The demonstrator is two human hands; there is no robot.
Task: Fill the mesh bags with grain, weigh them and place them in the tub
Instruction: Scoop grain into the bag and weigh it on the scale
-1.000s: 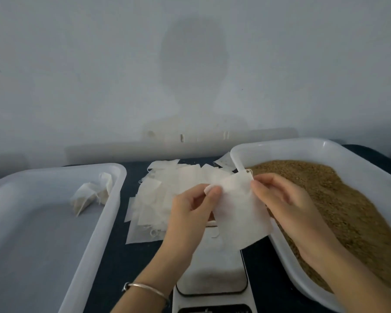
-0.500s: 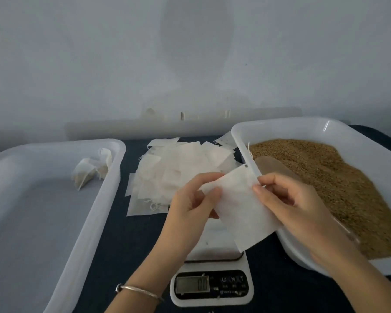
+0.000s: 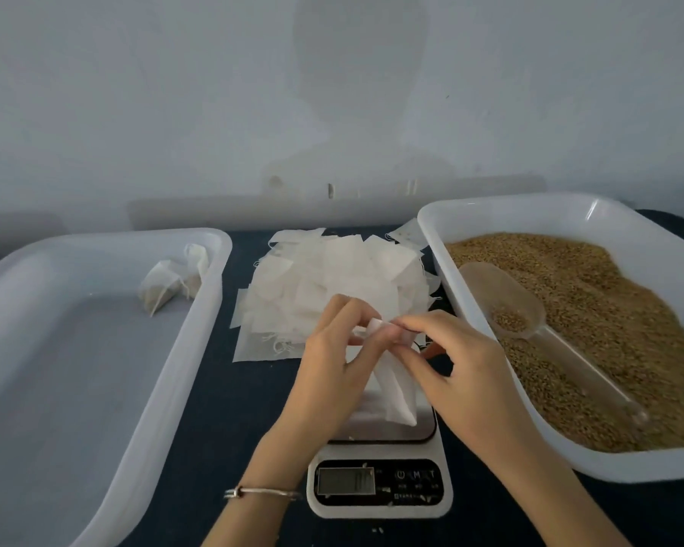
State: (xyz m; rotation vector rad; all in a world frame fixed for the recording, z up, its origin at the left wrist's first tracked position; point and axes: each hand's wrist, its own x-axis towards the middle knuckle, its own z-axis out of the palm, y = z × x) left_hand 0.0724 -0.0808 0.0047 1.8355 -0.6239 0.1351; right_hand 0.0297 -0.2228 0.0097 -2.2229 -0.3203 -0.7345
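Both hands, left hand (image 3: 332, 361) and right hand (image 3: 459, 373), pinch the thin white mesh bag (image 3: 395, 392) top; its mouth's hidden behind fingers. White digital kitchen scale (image 3: 380, 483) readout too blurry.

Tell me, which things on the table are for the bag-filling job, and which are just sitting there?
For the job:
mesh bag, pinched by left hand and right hand
pile of empty bags
grain tub with scoop
scale
left tub holding filled bags

Just there:
bracelet
dark tabletop
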